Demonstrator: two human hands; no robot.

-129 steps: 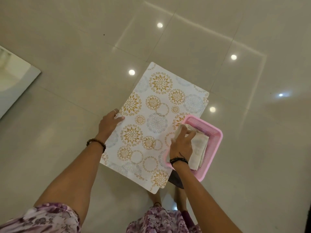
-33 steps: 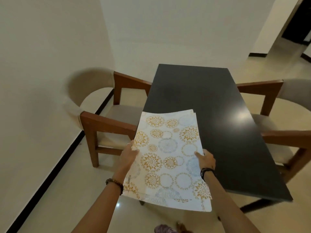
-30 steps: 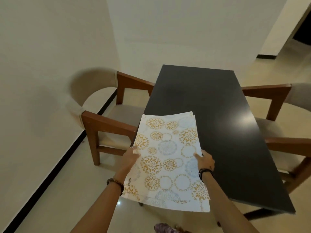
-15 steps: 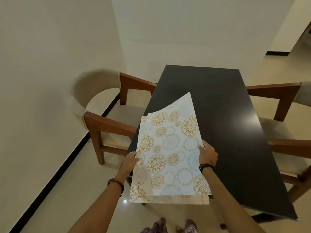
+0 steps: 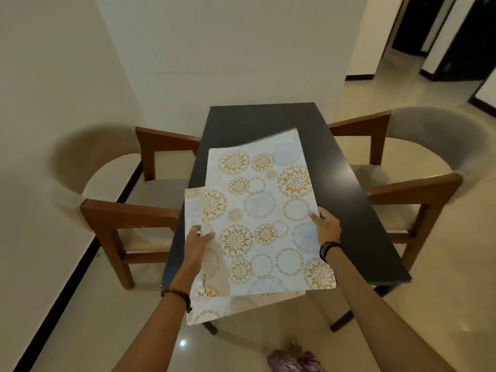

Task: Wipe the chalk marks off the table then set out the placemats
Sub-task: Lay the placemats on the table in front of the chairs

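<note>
The right hand (image 5: 326, 226) pinches the top placemat (image 5: 265, 216) at its right edge; the left hand (image 5: 198, 237) grips the lower placemat (image 5: 206, 304); the top placemat's long axis points away over the table (image 5: 362, 210).

My bare arms and what I wear
Ring on my left hand (image 5: 198, 238), brown bead bracelet (image 5: 177, 294) at that wrist; black cords (image 5: 329, 248) at my right wrist.

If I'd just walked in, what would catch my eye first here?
Probably the patterned placemats, fanned apart above the near end of the dark table. The left hand and right hand grip their side edges. A wooden chair stands on each side.
</note>
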